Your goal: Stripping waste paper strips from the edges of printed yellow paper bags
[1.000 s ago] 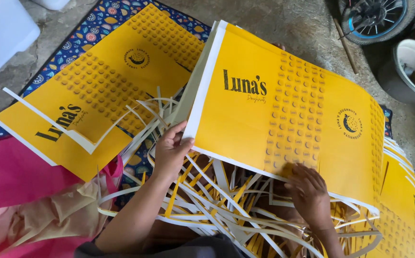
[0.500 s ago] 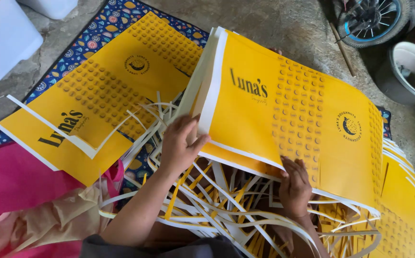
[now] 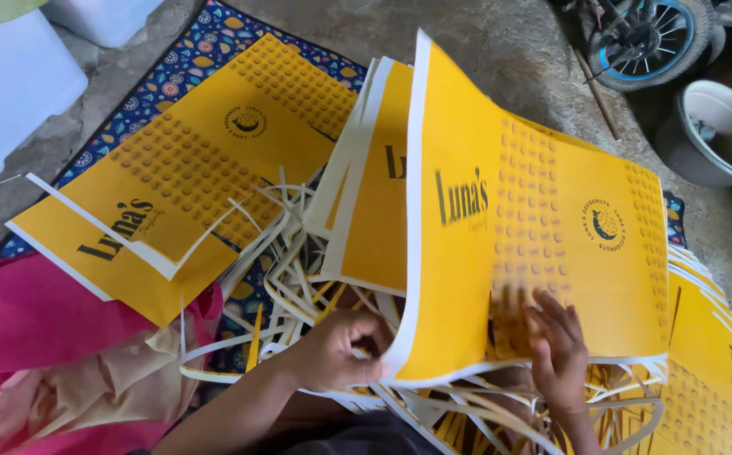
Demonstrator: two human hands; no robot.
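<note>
Lifted yellow sheet (image 3: pixel 501 253): left hand (image 3: pixel 336 350) gripped its corner, right hand (image 3: pixel 555 354) pressed flat; trimmings (image 3: pixel 282 278) beneath.

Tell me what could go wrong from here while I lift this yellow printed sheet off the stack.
1. The left hand pinches only the corner of the lifted yellow sheet, which is already bowed; it could crease or tear there.
2. Loose paper trim strips lie tangled under the stack and may snag the sheet's edge or drag along.
3. The right hand presses flat on the print, so the sheet could slide or smudge.
</note>
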